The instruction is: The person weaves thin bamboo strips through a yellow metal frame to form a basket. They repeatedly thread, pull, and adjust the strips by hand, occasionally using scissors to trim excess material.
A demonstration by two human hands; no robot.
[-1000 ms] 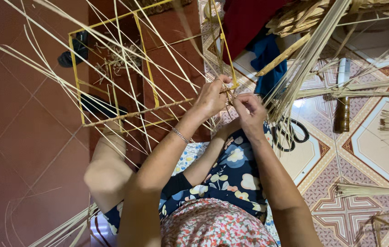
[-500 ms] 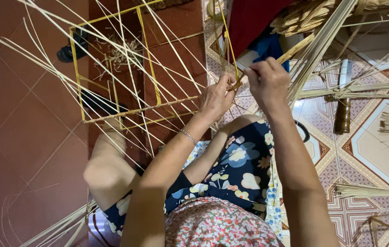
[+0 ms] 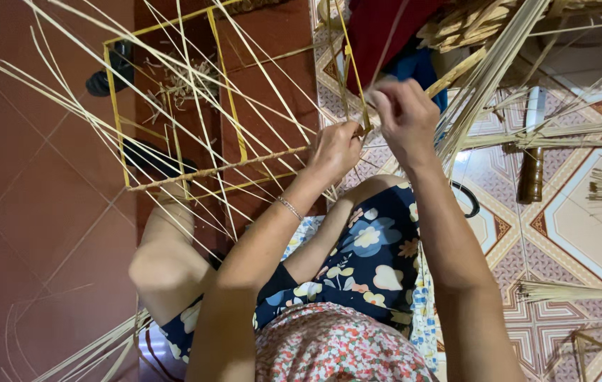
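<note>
Yellow frame [image 3: 226, 99] gripped by left hand [image 3: 335, 150].

Dry matt straw strips [image 3: 195, 120]; glossy ceramic floor tiles [image 3: 583, 226]; floral cloth [image 3: 371, 262].

Right hand [image 3: 405, 117] blurred; its fingertips' grip on strips [image 3: 484, 78] unclear.

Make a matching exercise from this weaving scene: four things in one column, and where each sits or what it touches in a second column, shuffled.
Things:
1. left hand
2. right hand
3. yellow frame
4. brown handle

Places:
A. lies on the patterned tiles to the right
B. stands over the red floor, strips crossing it
C. grips the wrapped bar at the frame's corner
D. pinches thin strips above the dark red cloth's edge

Pairs: 1-C, 2-D, 3-B, 4-A
</note>
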